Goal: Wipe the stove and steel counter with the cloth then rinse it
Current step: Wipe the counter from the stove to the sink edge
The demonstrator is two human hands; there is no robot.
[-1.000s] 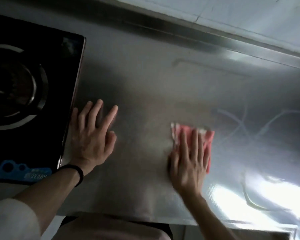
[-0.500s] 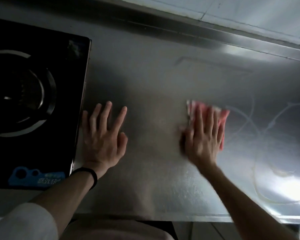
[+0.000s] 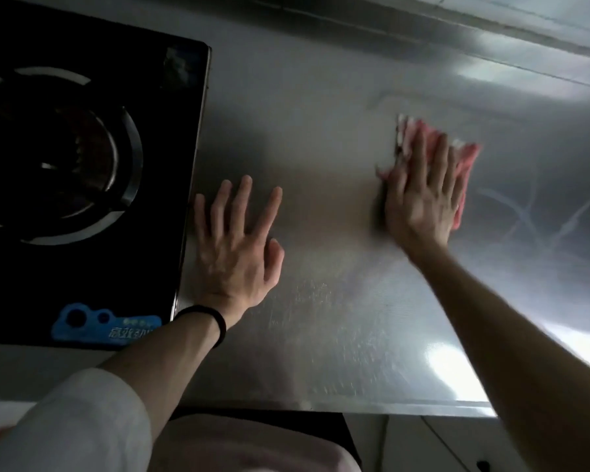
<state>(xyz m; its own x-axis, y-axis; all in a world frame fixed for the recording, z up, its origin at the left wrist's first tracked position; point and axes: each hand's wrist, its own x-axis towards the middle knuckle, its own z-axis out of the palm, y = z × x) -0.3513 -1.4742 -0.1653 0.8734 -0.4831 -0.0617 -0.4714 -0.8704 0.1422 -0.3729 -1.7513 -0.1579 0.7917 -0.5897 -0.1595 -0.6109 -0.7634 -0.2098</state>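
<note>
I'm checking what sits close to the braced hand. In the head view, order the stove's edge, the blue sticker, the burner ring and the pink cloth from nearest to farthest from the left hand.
From the left hand:
1. Stove's edge, just left of the little finger.
2. Blue sticker, lower left; burner ring, upper left. Too close to call.
3. Pink cloth, far right, under the right hand.

The left hand [image 3: 234, 253] is bare, with a thin black band [image 3: 206, 320] round the wrist. Higher up that arm sits a loose white sleeve [image 3: 72, 424], pushed up so the forearm shows. The right hand [image 3: 421, 202] is bare too, blurred, and its forearm carries no sleeve or band in view.
</note>
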